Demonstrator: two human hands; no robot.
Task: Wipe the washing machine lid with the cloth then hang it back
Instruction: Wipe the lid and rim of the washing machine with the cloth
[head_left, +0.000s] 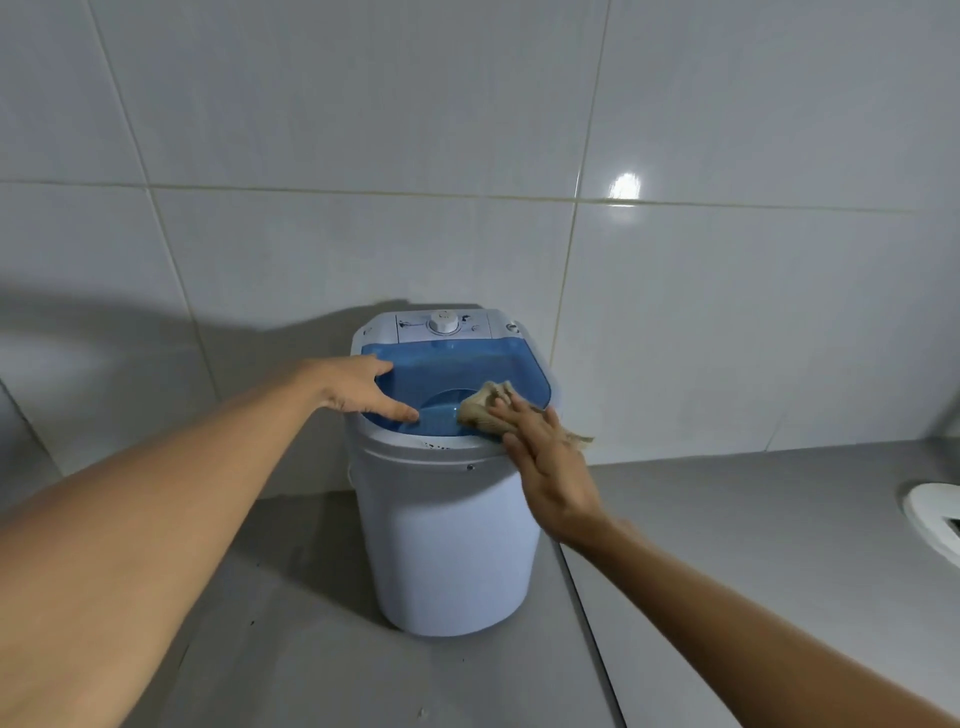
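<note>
1. A small white washer (447, 540) is seen on the grey floor (311, 649), close to the tiled wall (467, 156).
2. Its blue lid (457, 371) is shut and lies flat on top. A white knob (443, 322) is seen at the far edge.
3. The left hand (358, 387) is laid on the left side of the lid. Its fingers are spread open and nothing is held. The washer looks to be kept steady this way.
4. The tan cloth (485, 408) is pressed onto the near right part of the lid, beside the round dip (436, 413) in the middle.
5. The cloth is held down under the flat right hand (550, 462). The fingers are stretched out on top of it, not curled around it. A loose end of cloth is seen sticking out to the right.
6. The wiping is probably still going on, since the far and left parts of the lid are not yet covered.
7. To do it well, the cloth should be pushed flat and slowly across the whole lid, and into the dip too.
8. The loose end should be tucked in, so that it is not dragged off the edge.
9. No hook for the cloth is seen.
</note>
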